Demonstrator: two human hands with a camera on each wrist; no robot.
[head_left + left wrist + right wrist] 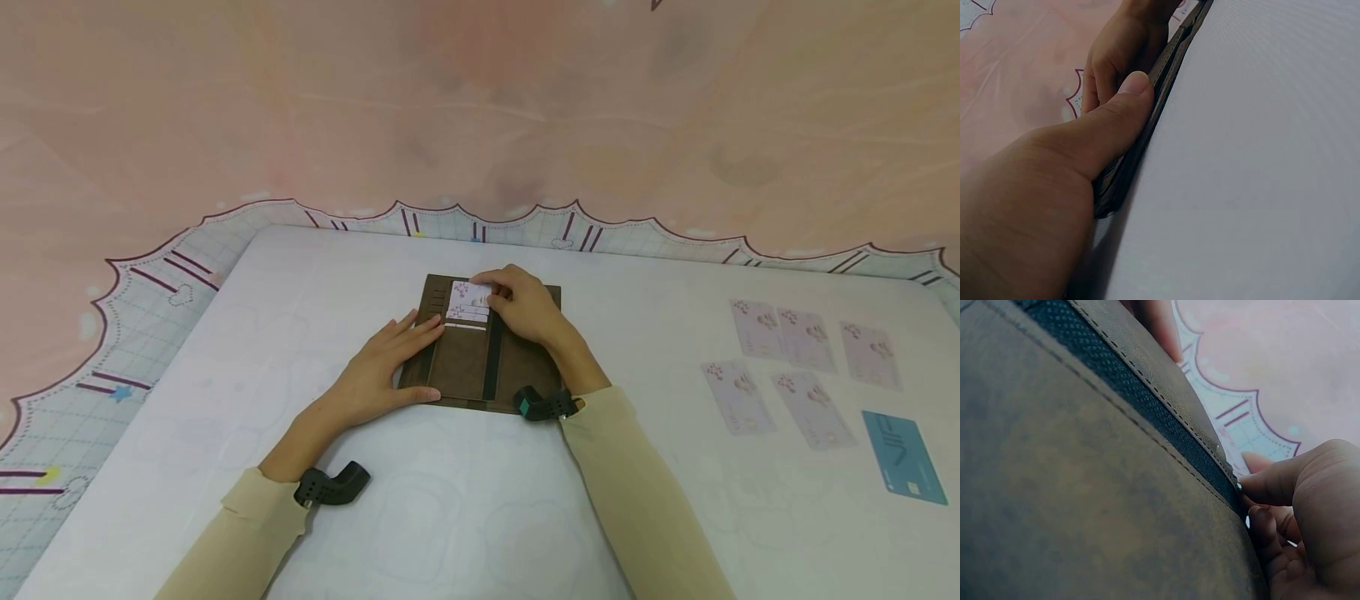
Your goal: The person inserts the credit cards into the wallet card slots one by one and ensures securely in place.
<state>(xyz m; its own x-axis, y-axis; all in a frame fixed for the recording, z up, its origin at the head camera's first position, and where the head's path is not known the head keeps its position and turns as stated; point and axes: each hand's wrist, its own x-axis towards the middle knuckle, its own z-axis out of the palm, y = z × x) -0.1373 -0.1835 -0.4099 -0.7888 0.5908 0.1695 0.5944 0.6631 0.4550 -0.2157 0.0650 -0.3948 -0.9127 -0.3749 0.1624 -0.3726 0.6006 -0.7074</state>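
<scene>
A brown leather wallet [459,367] lies spread open on the white table. At its upper slots is a white card with pink blossoms [467,302]. My right hand [527,307] pinches this card at its right edge, the thumb [1272,484] showing in the right wrist view. Just under the card, a thin white strip [465,327] shows along a slot. My left hand [378,367] rests on the wallet's left side with fingers extended, its thumb [1119,115] lying on the near edge. Dark elastic bands [492,358] run down the wallet.
To the right on the table [465,533] lie several pale blossom cards [806,340] in two loose rows. A blue VIP card [903,457] lies nearer me at the far right. A patterned pink cloth [480,108] stretches behind the table.
</scene>
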